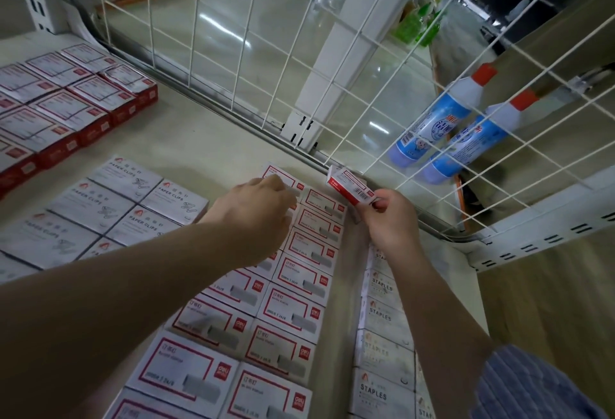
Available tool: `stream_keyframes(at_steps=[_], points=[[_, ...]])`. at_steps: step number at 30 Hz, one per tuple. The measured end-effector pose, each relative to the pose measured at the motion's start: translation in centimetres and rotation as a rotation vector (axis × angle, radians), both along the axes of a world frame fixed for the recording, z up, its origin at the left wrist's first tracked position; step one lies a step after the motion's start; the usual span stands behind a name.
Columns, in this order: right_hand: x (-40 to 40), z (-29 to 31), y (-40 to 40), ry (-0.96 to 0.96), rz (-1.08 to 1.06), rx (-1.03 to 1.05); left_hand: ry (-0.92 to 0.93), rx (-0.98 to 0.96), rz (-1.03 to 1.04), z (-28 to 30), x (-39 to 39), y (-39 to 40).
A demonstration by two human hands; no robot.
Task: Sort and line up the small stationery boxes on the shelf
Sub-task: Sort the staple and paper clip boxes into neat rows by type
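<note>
The left hand (256,205) reaches forward palm down, its curled fingers resting on the far end of two rows of red-framed staple boxes (293,288) lying flat on the shelf (206,145); whether it grips a box cannot be told. Just to its right, the right hand (389,215) pinches one small red and white box (351,189) by its near end between thumb and fingertips, holding it tilted above the shelf's far edge, close to the white wire grid (332,62). Paper clip boxes (109,212) lie to the left.

Red-white staple boxes (301,272) in rows
</note>
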State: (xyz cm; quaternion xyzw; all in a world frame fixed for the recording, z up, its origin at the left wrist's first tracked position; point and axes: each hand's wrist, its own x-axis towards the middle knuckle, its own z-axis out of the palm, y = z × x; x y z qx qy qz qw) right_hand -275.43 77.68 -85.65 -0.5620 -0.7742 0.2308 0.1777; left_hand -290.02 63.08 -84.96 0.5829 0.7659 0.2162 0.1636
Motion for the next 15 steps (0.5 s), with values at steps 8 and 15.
stream_keyframes(at_steps=[8, 15], points=[[0.9, 2.0, -3.3, 0.130, 0.092, 0.039, -0.073, 0.000, 0.104, 1.8, 0.5, -1.5], [1.6, 3.4, -9.0, 0.290, 0.198, -0.059, -0.173, 0.022, 0.180, 3.3, 0.5, -3.2]])
